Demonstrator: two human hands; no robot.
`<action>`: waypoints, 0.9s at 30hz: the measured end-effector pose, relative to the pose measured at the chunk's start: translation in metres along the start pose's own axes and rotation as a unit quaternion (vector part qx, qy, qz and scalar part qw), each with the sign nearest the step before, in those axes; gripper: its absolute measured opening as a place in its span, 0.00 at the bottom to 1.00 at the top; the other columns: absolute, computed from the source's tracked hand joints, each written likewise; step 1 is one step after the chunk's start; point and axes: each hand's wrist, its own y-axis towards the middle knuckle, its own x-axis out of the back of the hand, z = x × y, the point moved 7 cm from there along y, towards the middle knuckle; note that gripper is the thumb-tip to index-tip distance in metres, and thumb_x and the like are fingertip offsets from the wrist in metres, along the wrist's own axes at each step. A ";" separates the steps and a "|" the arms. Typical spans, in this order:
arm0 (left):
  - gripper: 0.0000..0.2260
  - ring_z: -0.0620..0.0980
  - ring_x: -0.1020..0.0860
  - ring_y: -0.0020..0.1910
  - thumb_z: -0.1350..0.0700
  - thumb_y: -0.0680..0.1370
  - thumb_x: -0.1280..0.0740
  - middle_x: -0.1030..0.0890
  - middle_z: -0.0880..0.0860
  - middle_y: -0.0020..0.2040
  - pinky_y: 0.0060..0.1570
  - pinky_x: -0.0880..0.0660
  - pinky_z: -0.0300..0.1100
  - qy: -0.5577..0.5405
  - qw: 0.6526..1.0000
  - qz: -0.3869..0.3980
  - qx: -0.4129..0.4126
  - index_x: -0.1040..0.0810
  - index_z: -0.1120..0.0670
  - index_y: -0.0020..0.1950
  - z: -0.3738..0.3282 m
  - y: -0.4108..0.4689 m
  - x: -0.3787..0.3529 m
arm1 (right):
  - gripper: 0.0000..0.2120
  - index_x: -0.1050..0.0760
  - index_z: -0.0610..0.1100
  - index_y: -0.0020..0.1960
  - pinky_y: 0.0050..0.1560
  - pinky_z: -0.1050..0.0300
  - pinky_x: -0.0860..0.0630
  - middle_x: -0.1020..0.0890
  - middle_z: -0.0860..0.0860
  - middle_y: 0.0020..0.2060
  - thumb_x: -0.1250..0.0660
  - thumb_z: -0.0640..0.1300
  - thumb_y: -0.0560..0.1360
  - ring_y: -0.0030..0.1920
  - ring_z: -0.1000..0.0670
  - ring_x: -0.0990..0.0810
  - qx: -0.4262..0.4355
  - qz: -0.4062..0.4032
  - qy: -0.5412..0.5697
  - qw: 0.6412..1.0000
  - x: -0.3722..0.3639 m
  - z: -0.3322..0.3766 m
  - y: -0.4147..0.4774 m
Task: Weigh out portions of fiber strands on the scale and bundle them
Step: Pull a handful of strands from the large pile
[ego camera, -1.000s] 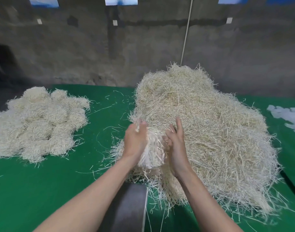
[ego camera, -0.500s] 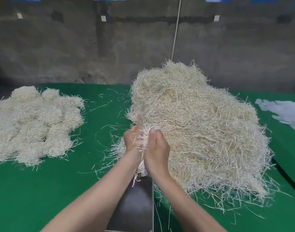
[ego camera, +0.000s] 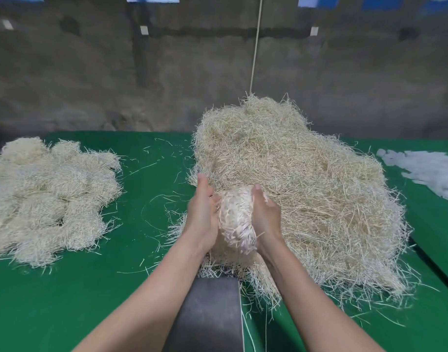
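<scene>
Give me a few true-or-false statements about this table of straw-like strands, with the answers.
1. The left hand and the right hand hold a clump of strands between them. True.
2. The biggest heap lies at the table's left. False: it lies right of centre, and a lower pile of rounded clumps lies at the left.
3. The grey plate lies between the forearms. True.
4. The table cover is blue. False: it is green.
</scene>
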 end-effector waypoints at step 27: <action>0.24 0.54 0.21 0.50 0.39 0.77 0.40 0.22 0.61 0.58 0.54 0.28 0.45 0.306 0.943 -0.047 -0.125 0.23 0.60 0.55 0.004 0.037 0.032 | 0.45 0.46 0.62 0.72 0.63 0.43 0.33 0.37 0.47 0.71 0.28 0.64 0.61 0.69 0.45 0.33 -0.035 0.278 -0.039 0.959 -0.033 -0.013 0.012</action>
